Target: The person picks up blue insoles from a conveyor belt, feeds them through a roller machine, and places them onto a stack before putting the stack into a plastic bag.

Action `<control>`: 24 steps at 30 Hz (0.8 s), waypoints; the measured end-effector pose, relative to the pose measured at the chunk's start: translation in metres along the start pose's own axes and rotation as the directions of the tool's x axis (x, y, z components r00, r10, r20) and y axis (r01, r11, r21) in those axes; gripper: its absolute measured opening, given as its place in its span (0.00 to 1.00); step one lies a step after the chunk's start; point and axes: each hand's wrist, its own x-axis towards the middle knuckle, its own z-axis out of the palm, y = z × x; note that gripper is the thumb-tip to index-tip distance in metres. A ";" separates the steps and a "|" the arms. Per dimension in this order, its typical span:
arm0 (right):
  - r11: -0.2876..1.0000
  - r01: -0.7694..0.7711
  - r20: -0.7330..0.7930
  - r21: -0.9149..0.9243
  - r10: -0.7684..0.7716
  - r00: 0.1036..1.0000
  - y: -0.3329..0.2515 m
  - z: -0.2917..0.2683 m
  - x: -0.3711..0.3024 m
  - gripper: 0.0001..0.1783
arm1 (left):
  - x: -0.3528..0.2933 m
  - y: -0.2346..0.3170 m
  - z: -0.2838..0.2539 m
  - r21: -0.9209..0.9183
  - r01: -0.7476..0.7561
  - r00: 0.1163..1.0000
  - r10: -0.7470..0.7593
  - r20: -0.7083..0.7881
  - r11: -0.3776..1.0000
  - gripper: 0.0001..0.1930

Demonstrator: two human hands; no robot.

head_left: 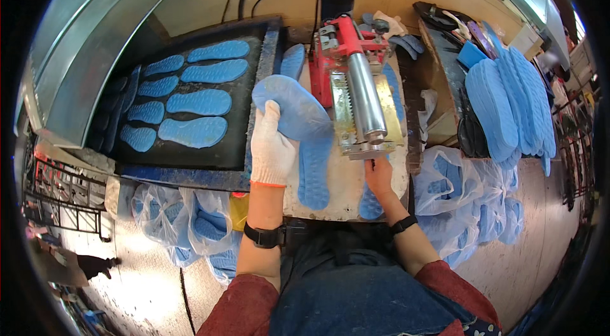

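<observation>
My left hand, in a white knit glove with an orange cuff, grips a blue shoe sole, thumb on its upper face. The sole's far end reaches the left side of a red roller machine. Just beyond the front end of its shiny metal roller is my bare right hand; its fingertips are mostly hidden beneath the machine's end, so their grip is unclear. Below the held sole, more blue soles lie on the pale worktop. Another sole is partly visible beside my right wrist.
At left, a blue-framed black bed carries rows of blue soles beneath a metal hood. A stack of soles overhangs the right-hand bench. Clear plastic bags of soles sit below on both sides.
</observation>
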 end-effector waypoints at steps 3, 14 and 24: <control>0.998 -0.049 0.003 0.035 0.049 0.999 0.003 0.001 -0.001 0.03 | -0.013 0.023 -0.004 0.023 -0.004 0.999 0.005 -0.047 1.000 0.18; 0.468 -0.669 0.788 0.578 -0.107 0.606 -0.125 -0.031 0.006 0.20 | -0.058 0.008 -0.033 0.161 0.146 0.986 -0.131 -0.099 0.976 0.19; -0.191 -0.958 0.811 0.216 -0.511 0.285 -0.133 -0.019 -0.016 0.36 | -0.083 -0.008 -0.036 0.155 0.206 0.968 -0.179 -0.174 0.966 0.21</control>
